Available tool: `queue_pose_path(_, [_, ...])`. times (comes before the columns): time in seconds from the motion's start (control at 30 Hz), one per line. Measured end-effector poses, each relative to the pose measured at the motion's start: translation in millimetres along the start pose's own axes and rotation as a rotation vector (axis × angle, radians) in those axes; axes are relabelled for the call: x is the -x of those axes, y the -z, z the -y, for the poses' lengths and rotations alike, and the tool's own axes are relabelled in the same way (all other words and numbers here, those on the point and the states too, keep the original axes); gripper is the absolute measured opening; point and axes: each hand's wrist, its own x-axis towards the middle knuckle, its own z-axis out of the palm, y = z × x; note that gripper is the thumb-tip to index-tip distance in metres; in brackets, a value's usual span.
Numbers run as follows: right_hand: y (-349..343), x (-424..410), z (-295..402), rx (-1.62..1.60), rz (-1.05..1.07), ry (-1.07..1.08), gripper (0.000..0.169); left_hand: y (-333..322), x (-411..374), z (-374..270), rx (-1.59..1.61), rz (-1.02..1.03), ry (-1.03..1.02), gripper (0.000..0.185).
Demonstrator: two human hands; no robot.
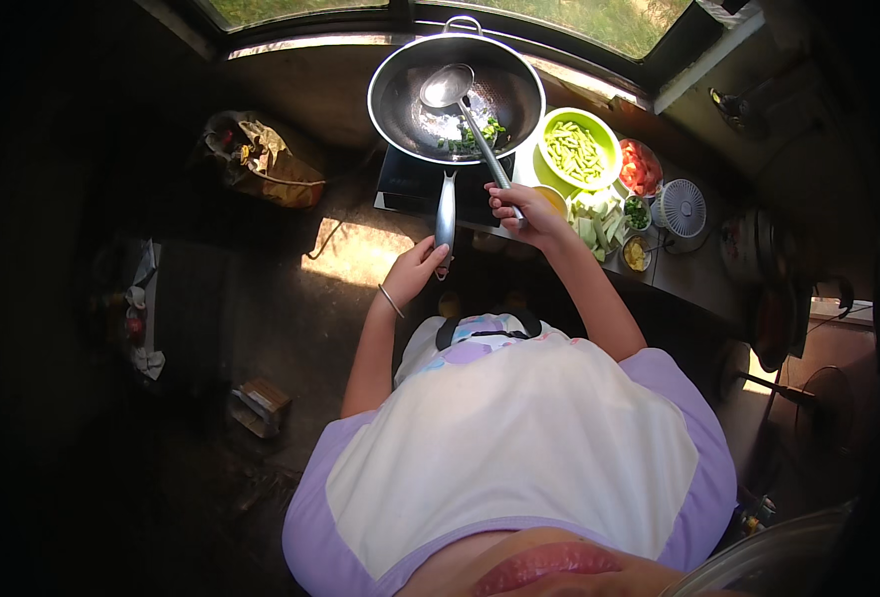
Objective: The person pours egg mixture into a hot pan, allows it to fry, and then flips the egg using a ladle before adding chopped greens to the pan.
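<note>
My left hand (413,269) grips the end of the long metal handle (446,213) of a dark wok (399,97), which sits on a black cooktop (410,179). In my right hand (529,213) is a metal ladle (449,86), its shaft slanting over the near rim and its round head above the wok's middle. Chopped green pieces (492,130) lie toward the wok's near right side, around a bright, shiny patch. Part of these pieces is hidden behind the ladle's shaft.
Right of the wok are a green basin of cut green beans (575,149), a bowl of red chunks (640,168), pale green slices (593,224), small bowls of chopped greens (637,213) and yellowish bits (637,254), and a white fan (682,207). A bag (275,160) stands at left; a window (544,22) is behind.
</note>
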Motion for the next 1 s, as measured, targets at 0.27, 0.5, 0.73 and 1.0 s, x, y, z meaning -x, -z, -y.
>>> queue_pose_path(0.27, [20, 147, 89, 1.501, -0.514, 0.3, 0.052, 7, 1, -2, -0.045, 0.066, -0.059, 0.039])
queue_pose_path(0.5, [-50, 208, 129, 1.733, -0.496, 0.116, 0.049, 8, -3, -5, -0.06, 0.073, -0.065, 0.041])
queue_pose_path(0.73, [-57, 203, 154, 1.742, -0.447, -0.029, 0.051, 9, -4, 0, -0.036, 0.064, -0.048, 0.04])
queue_pose_path(1.0, [5, 138, 162, 1.684, -0.361, 0.079, 0.048, 3, 1, 1, -0.021, 0.012, -0.016, 0.046])
